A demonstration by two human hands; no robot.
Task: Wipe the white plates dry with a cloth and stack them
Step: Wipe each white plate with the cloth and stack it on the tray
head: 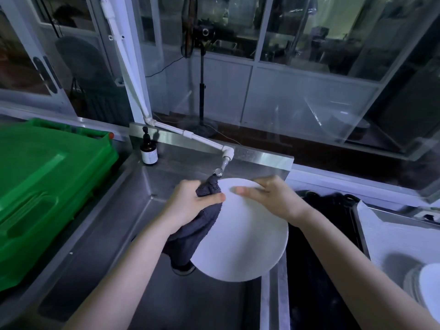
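Note:
A round white plate (245, 236) is held tilted above the steel sink (166, 294). My right hand (271, 198) grips its far rim, thumb on the near face and fingers behind. My left hand (190, 201) pinches a dark grey cloth (190, 236) against the plate's left edge, and the cloth hangs down below my wrist. A stack of white plates (426, 284) sits at the far right edge on a light surface.
A white pipe tap (223, 163) ends just above the plate. A brown pump bottle (148, 151) stands on the sink's back ledge. A green plastic crate (42, 186) fills the left. A dark bin (321, 246) lies right of the sink.

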